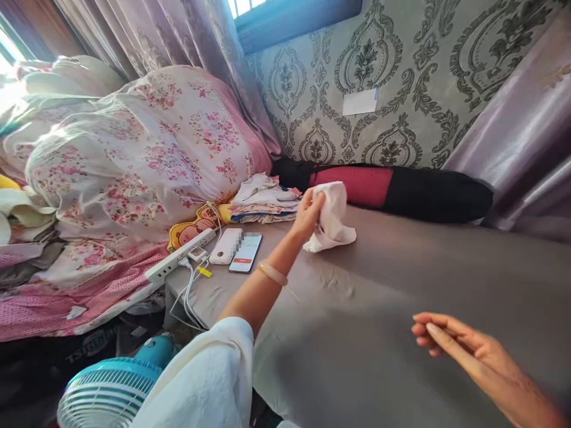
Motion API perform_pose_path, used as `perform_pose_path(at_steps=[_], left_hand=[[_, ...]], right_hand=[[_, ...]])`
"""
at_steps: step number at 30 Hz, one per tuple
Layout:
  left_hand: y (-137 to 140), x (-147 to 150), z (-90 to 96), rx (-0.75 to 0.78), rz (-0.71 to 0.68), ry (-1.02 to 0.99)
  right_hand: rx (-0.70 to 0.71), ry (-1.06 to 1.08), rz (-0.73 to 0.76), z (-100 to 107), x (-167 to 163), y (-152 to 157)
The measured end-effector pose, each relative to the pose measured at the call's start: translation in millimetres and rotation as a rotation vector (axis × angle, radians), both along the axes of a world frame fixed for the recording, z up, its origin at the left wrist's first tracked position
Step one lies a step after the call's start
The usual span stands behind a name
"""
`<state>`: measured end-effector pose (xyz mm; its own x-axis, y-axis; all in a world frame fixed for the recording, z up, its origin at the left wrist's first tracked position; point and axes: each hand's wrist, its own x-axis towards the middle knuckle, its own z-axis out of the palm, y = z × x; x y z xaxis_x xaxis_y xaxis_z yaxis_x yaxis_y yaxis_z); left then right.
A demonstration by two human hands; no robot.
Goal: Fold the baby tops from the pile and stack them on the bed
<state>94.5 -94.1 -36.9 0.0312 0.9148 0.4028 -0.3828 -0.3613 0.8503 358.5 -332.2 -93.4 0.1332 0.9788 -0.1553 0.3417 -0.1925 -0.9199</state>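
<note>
Home, likely bedroom: floral bedding (178, 139), patterned wallpaper (401, 89), curtains (178, 32), fan (109, 389).

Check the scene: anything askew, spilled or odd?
The power strip lies slanted at the edge of the grey sheet, beside the bedding, with white cords looping loosely there, which looks untidy. The sheet also has a small puckered patch near the white cloth in the left hand. No spill shows.

Loose white left sleeve (200, 368), smooth pale wrist bangle (273, 274)

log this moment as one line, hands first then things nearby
left hand: gripping white cloth | right hand: no object visible, over grey sheet | nearby: folded clothes, phone
</note>
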Motion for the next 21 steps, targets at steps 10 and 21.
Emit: perform_pose_path(at_steps=[10, 21], left_hand=[[-107, 44, 12.8, 0.205, -0.515, 0.333], [-113, 3, 31.4, 0.393, -0.334, 0.735]], right_hand=[[0.603, -0.026, -0.181, 42, -32, 62], [0.396, -0.105, -0.325, 66, -13, 37]])
